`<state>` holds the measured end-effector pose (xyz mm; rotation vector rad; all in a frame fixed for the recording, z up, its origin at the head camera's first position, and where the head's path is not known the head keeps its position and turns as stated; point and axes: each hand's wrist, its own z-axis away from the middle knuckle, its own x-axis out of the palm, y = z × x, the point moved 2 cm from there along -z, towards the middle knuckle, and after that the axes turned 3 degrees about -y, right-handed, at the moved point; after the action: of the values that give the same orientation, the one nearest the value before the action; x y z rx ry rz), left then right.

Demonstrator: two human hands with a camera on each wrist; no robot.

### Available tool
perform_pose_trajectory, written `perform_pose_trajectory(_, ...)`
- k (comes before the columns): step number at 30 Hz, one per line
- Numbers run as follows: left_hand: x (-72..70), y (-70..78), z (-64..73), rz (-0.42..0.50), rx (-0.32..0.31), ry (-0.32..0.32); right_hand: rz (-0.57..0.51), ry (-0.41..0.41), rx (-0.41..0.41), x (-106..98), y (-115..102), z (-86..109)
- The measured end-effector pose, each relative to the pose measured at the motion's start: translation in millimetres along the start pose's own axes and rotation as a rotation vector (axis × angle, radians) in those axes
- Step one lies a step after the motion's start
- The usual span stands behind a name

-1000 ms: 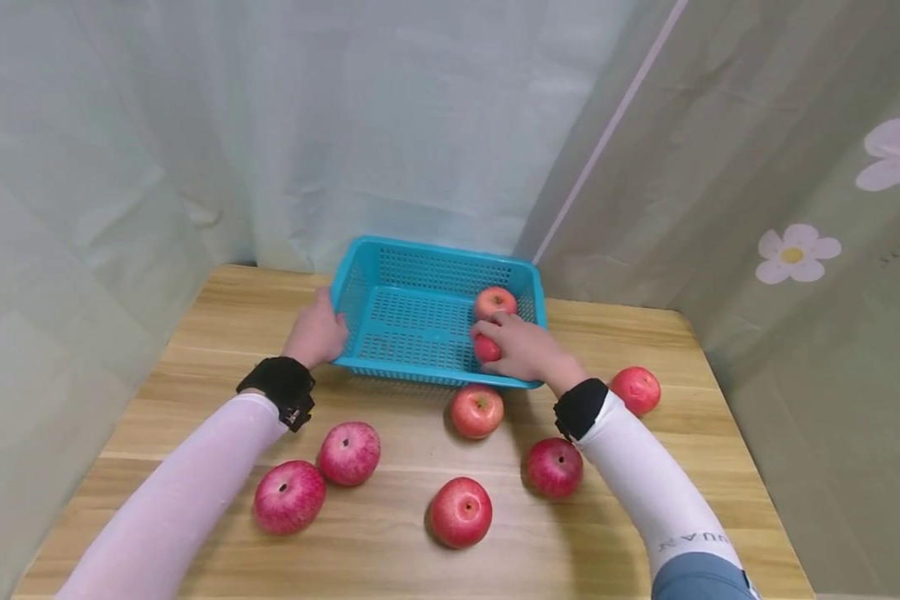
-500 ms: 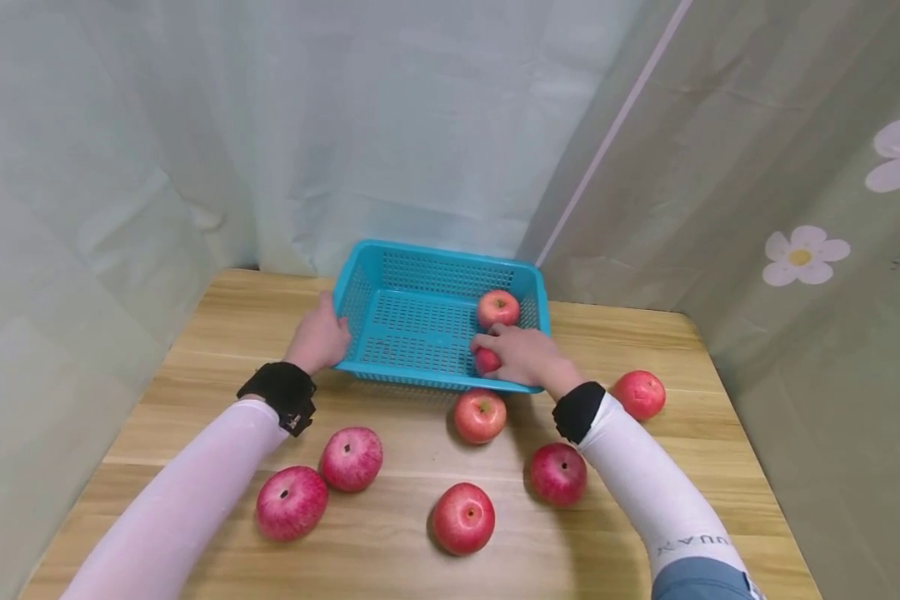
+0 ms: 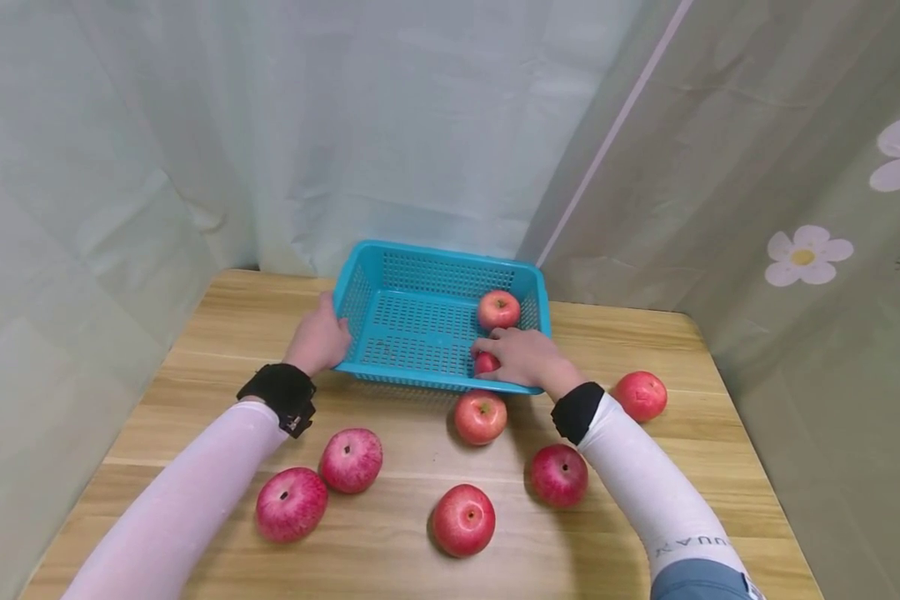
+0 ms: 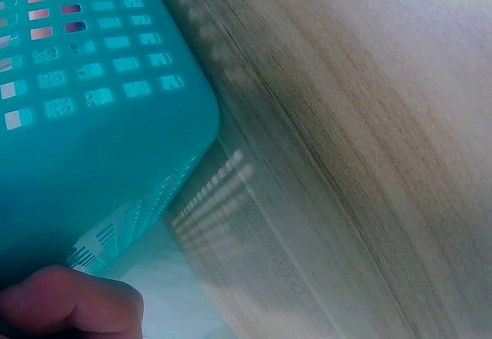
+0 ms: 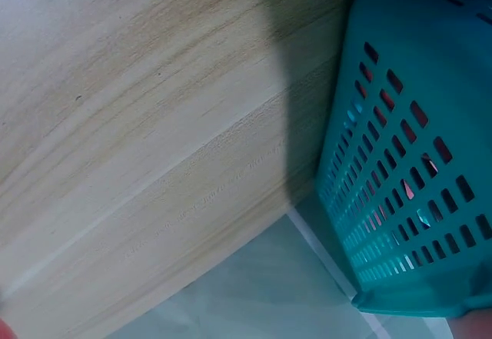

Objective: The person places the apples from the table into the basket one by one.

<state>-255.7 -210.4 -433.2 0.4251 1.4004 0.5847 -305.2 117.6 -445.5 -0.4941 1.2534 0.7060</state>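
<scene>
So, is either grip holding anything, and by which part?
The left grip holds the basket by its left end, towards the near corner; the right grip holds an apple inside it, from above.

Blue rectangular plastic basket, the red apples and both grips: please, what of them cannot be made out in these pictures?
Head view: the nearer red round apple in the blue rectangular plastic basket, mostly covered by the right-hand grip.
Left wrist view: most of the left-hand grip, cut off by the left and bottom edges.
Right wrist view: whether the red patches are apple or finger, masked by the basket's slotted wall.
</scene>
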Motion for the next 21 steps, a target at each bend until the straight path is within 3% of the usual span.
perform_pose_trajectory(21, -0.8, 3.1, 2.1, 0.005, -0.007, -0.006, -0.021, 0.036, 0.002, 1.5, 1.7, -0.4)
